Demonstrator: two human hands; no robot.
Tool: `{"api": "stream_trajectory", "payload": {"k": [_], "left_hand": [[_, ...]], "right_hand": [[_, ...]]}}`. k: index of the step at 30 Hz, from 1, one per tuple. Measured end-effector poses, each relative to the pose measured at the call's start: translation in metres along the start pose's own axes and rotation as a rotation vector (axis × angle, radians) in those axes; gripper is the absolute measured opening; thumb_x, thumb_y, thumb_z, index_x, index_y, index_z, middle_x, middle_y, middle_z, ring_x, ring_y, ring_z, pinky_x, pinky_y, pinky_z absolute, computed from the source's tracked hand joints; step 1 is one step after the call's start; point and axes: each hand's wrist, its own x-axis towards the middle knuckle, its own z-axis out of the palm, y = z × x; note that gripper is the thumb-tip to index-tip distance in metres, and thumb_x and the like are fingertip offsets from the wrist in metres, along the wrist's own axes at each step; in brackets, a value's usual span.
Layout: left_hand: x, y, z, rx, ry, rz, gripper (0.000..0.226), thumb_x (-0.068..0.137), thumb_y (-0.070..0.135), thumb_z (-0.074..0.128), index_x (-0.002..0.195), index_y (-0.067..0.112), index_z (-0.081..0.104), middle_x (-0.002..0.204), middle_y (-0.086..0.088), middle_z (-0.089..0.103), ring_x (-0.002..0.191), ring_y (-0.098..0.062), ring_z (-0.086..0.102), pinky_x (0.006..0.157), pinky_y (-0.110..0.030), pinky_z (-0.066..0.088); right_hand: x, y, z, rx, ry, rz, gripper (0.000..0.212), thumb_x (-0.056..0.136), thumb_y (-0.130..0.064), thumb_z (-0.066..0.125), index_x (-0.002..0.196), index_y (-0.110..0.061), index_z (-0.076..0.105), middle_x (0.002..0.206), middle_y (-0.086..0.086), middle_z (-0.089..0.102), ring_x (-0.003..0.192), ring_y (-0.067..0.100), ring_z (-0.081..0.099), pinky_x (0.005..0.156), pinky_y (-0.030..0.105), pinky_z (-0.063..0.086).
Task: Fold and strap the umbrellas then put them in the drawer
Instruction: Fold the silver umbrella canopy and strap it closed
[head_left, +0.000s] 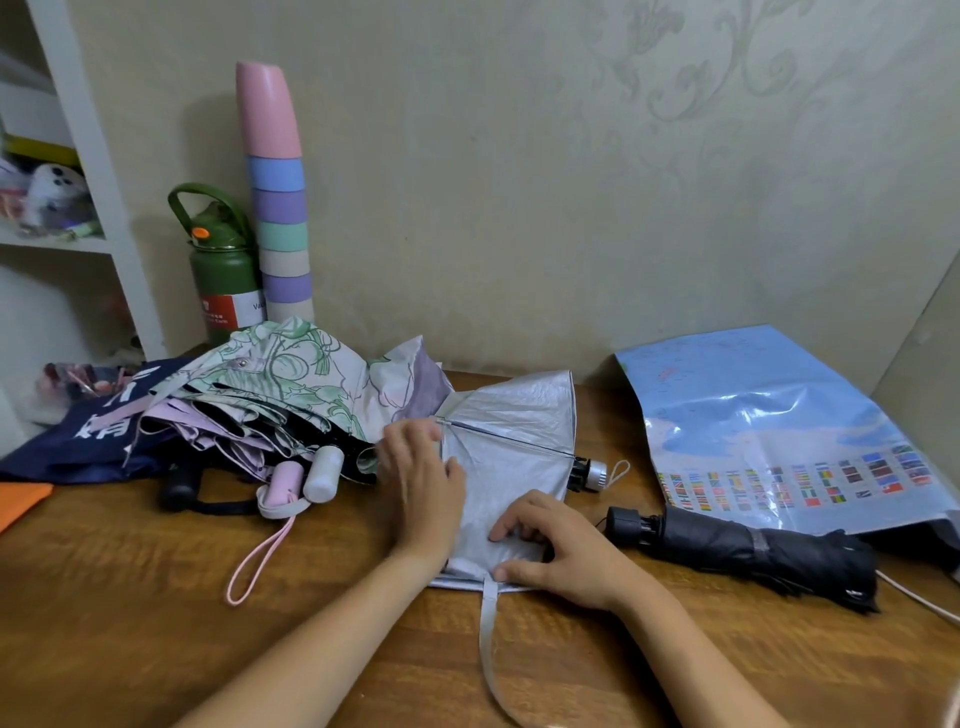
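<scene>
A silver-grey umbrella (514, 441) lies half flattened on the wooden table (156, 597), its handle (589, 474) pointing right and its grey strap (488, 639) trailing toward me. My left hand (423, 483) rests on the canopy's left edge beside a metal rib. Fingers bent, my right hand (561, 551) presses the fabric's near edge by the strap. A black umbrella (748, 551) lies folded and strapped at the right. A heap of unfolded umbrellas (280, 400), floral and pink, sits at the left. No drawer is in view.
A dark blue bag (88, 431) lies under the heap. A green bottle (223, 265) and a tall stack of pastel cups (278, 208) stand against the wall. A glossy blue map sheet (769, 426) covers the right rear. White shelves (88, 156) stand far left.
</scene>
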Motion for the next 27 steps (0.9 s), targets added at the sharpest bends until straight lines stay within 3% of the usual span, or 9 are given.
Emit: {"api": "stream_trajectory", "payload": {"k": [2,4,7,11,13,16,20,24,27], "left_hand": [[-0.004,0.002,0.004,0.009,-0.146,0.327,0.035,0.07,0.001,0.072,0.099,0.015,0.059,0.108,-0.003,0.055,0.102,-0.024,0.049,0.087,-0.035,0.041],[-0.009,-0.002,0.008,0.054,-0.421,0.483,0.036,0.088,0.018,0.063,0.124,0.019,0.064,0.132,-0.001,0.057,0.127,-0.021,0.049,0.106,-0.041,0.044],[-0.008,-0.012,0.007,0.218,-0.73,0.468,0.059,0.103,0.053,0.035,0.159,0.034,0.033,0.17,0.005,0.018,0.158,-0.014,0.005,0.128,-0.038,0.011],[-0.004,-0.014,0.001,0.348,-0.915,0.494,0.097,0.079,0.089,-0.01,0.163,0.041,-0.002,0.17,0.009,-0.021,0.153,-0.009,-0.028,0.127,-0.04,-0.01],[-0.005,-0.014,0.001,0.37,-0.969,0.476,0.097,0.077,0.093,-0.006,0.161,0.044,-0.01,0.168,0.008,-0.029,0.15,-0.01,-0.035,0.127,-0.042,-0.011],[-0.006,-0.014,0.004,0.372,-1.016,0.455,0.088,0.087,0.088,0.018,0.159,0.049,-0.014,0.165,0.007,-0.034,0.148,-0.01,-0.039,0.127,-0.044,-0.012],[-0.006,-0.013,0.003,0.359,-1.022,0.445,0.087,0.089,0.086,0.027,0.159,0.05,-0.01,0.166,0.006,-0.032,0.149,-0.01,-0.037,0.127,-0.044,-0.01],[-0.007,-0.014,0.003,0.352,-1.011,0.449,0.085,0.091,0.084,0.027,0.16,0.049,-0.009,0.166,0.007,-0.032,0.148,-0.009,-0.037,0.126,-0.043,-0.012],[-0.008,-0.013,0.002,0.338,-1.011,0.448,0.086,0.091,0.085,0.026,0.16,0.048,-0.009,0.166,0.007,-0.032,0.148,-0.008,-0.038,0.126,-0.042,-0.013]], "right_hand": [[0.0,-0.002,-0.001,-0.013,0.019,-0.02,0.031,0.082,-0.05,0.081,0.106,-0.035,0.071,0.107,-0.012,0.059,0.1,0.009,0.058,0.091,0.029,0.049],[-0.001,-0.004,-0.004,-0.02,0.054,-0.036,0.019,0.087,-0.049,0.076,0.098,-0.034,0.073,0.1,-0.012,0.065,0.093,0.012,0.063,0.084,0.031,0.052],[-0.004,-0.007,-0.012,0.014,0.119,-0.002,0.021,0.096,-0.043,0.067,0.085,-0.027,0.077,0.085,-0.011,0.071,0.081,0.012,0.068,0.075,0.028,0.052],[-0.007,-0.011,-0.021,0.059,0.126,0.058,0.039,0.102,-0.037,0.063,0.072,-0.017,0.078,0.073,-0.009,0.075,0.071,0.009,0.072,0.074,0.032,0.056],[-0.007,-0.012,-0.02,0.082,0.125,0.065,0.042,0.103,-0.035,0.061,0.068,-0.016,0.077,0.068,-0.008,0.075,0.066,0.009,0.071,0.071,0.028,0.056],[0.0,-0.007,-0.019,0.069,0.251,0.085,0.039,0.103,-0.032,0.061,0.069,-0.021,0.074,0.066,-0.007,0.072,0.064,0.01,0.068,0.066,0.025,0.051],[0.027,0.009,-0.024,-0.094,0.575,0.131,0.011,0.095,-0.018,0.066,0.1,-0.026,0.072,0.096,-0.011,0.068,0.089,0.005,0.064,0.077,0.017,0.049],[0.058,0.034,-0.044,-0.027,0.555,0.507,0.053,0.091,-0.024,0.065,0.141,-0.017,0.052,0.129,0.004,0.062,0.118,0.023,0.06,0.1,0.041,0.049],[0.072,0.042,-0.054,0.2,0.509,0.593,0.063,0.089,-0.032,0.067,0.147,-0.022,0.045,0.131,0.0,0.065,0.117,0.022,0.061,0.103,0.048,0.049]]}}
